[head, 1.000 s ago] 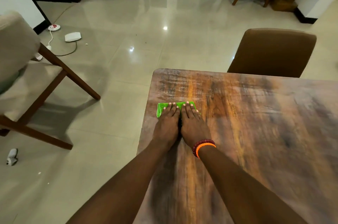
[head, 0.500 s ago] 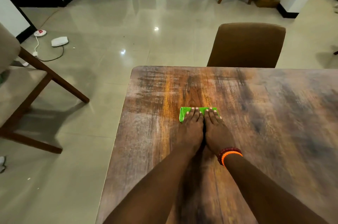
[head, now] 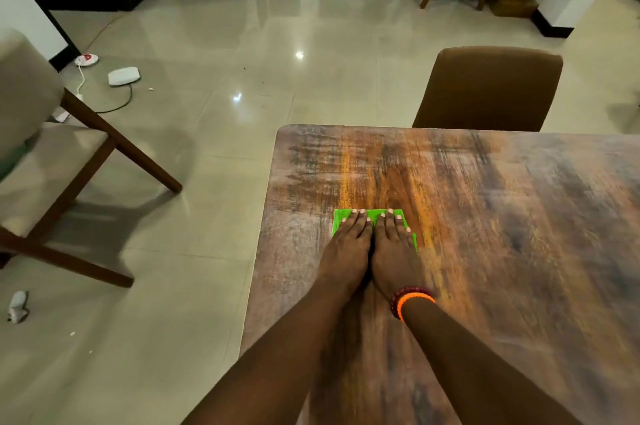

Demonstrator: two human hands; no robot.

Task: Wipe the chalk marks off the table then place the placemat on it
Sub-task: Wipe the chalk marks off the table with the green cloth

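We see both hands side by side on the wooden table [head: 502,251], pressing a green cloth [head: 370,215] flat against the surface. Compared with half a second ago, the cloth and hands lie nearer the table's left edge, roughly where they were a second ago, and they remain together on the cloth throughout.

The left hand [head: 346,251] lies palm down, fingers straight and close together, its fingertips reaching the cloth's far edge. The right hand [head: 393,251] lies the same way, just beside the left and touching it along the inner edge, fingers flat and extended. Neither hand curls round the cloth; both simply press down on it. An orange band and dark red beads [head: 412,301] circle the right wrist.

The cloth is mostly covered by the hands. What shows is a bright green folded rectangle with its long axis running left to right across the table, parallel to the far edge, its far side pointing away from us.

The tabletop around the cloth is streaked with pale, dusty smears, heaviest toward the far left corner; motion blur softens the grain.

Beyond the table stands a brown chair [head: 488,88], its back against the far edge. To our left a beige upholstered chair [head: 41,154] stands on the tiled floor [head: 242,43].
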